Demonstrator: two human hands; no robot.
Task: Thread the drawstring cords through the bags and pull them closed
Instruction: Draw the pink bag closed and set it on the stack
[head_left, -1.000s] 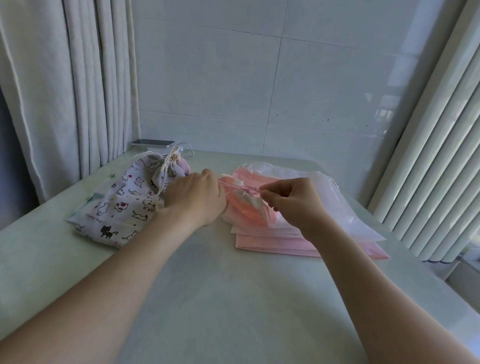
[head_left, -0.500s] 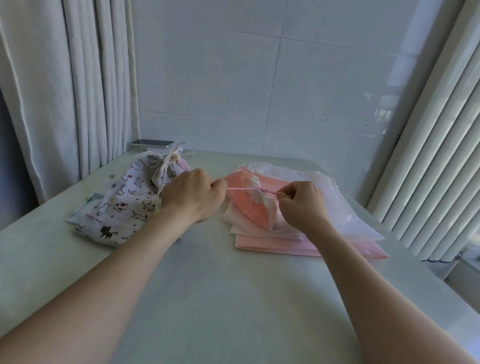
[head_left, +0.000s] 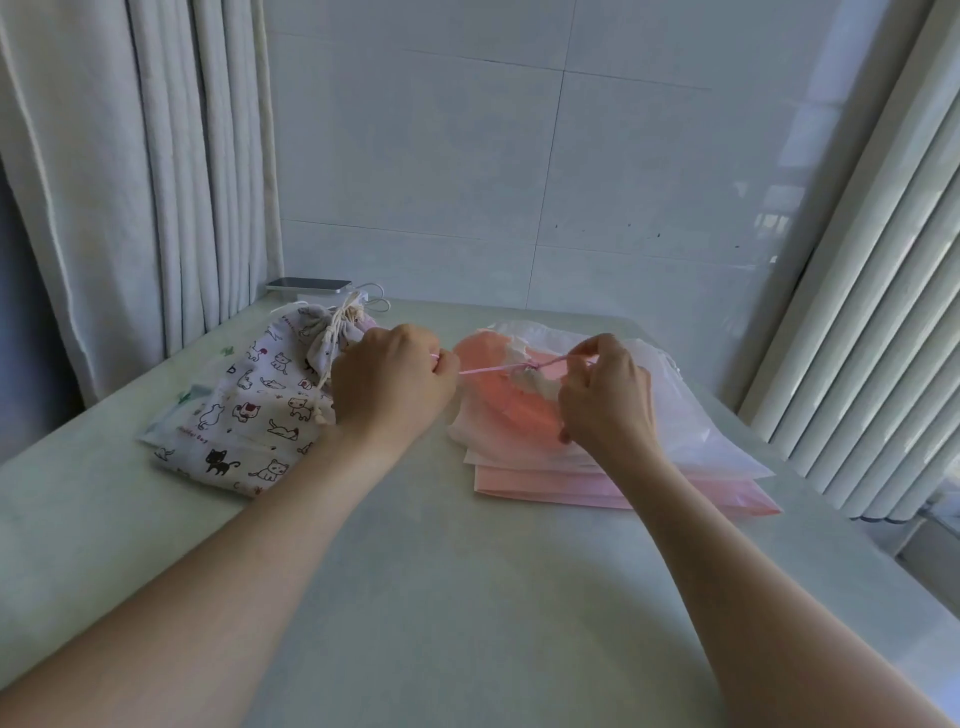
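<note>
Pink bag (head_left: 498, 400) sits on a stack of flat pink bags (head_left: 545, 488) on the counter (head_left: 467, 597), its mouth bunched into a whitish ruffle. A thin pink cord (head_left: 485, 369) runs taut from that ruffle to the left grip (head_left: 395, 379), which is clenched round the cord's end. The right grip (head_left: 605, 395) pinches the cord close against the ruffle.

If the left side pulls harder than the right holds, the cord may slip out of its channel. The thin film at the mouth also looks likely to tear or jam if bunched unevenly. A tug could drag the bag across the slippery stack beneath it.

The bag looks puffed, but I cannot tell whether anything is in it. To its left lies a cat-print bag (head_left: 249, 410), its neck drawn shut with a cream cord (head_left: 343, 322). What it holds is hidden.
</note>
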